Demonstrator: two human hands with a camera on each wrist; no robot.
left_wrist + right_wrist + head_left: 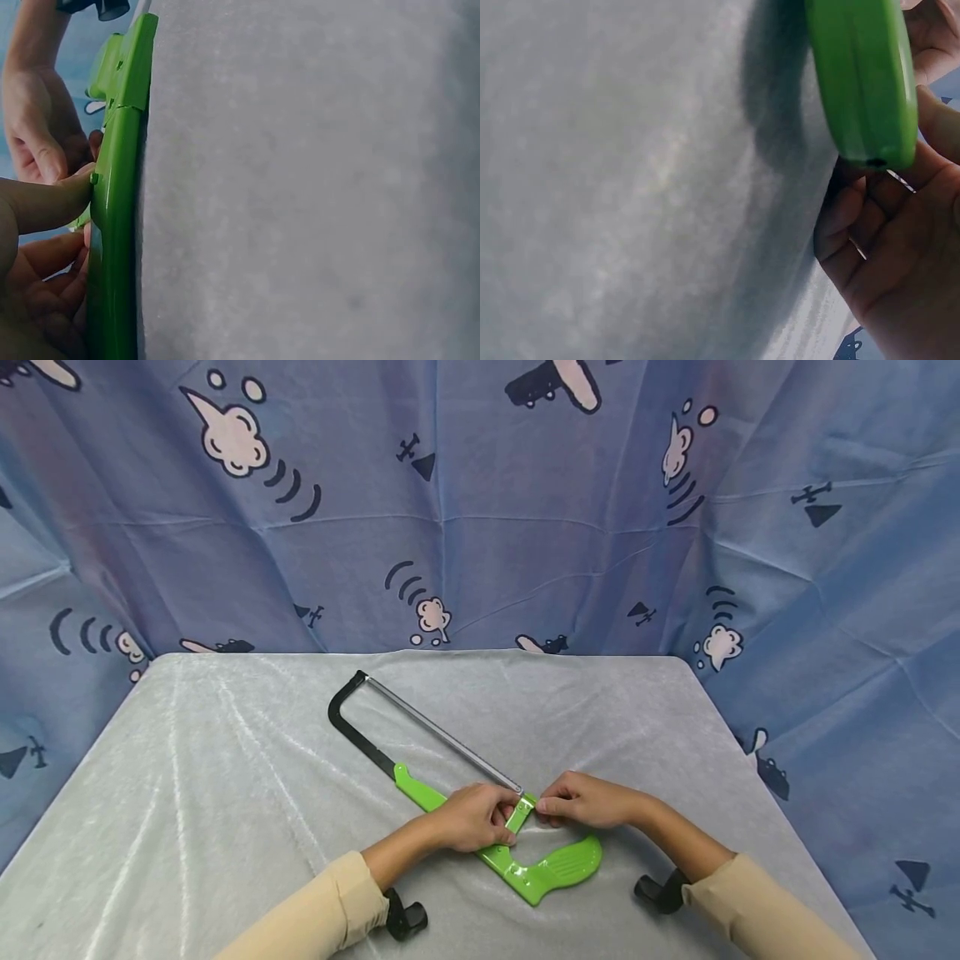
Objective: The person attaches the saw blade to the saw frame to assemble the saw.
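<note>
A hacksaw (416, 787) lies slantwise on the table, with a black bow (352, 731) at its far left end, a silver blade bar (442, 732) and a green handle (566, 865) near me. My left hand (467, 818) grips the green frame, thumb and fingers at the short upright between frame and blade. At the blade's near end, my right hand (588, 800) has curled fingers pinching at the edge of the green bracket; the exact part is hidden. The handle's rounded end (864, 90) partly covers the right fingers in the right wrist view.
A pale grey velvety cloth (225, 793) covers the table. Behind it hangs a blue curtain (480, 485) with cartoon prints. Black wrist devices (405, 920) sit at both cuffs.
</note>
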